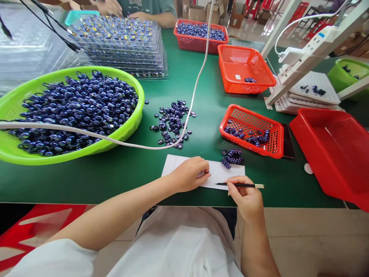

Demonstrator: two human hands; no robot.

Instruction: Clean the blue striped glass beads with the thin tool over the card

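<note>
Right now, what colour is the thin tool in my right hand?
The thin tool is black with a pale end; head view.

The single view comes from a camera worn on the person's head, facing forward and steeply down across the green table (86,181). It looks from above the person's own white shirt (178,246), which fills the lower middle of the frame, with the near table edge running across just beyond it. The left hand (191,174) and right hand (246,192) appear close, a little below the centre. The lens takes in a wide field, cutting off the lime basket (140,96) at the left and the red tray (311,146) at the right, and reaching a seated co-worker (155,9) at the far top.
</note>
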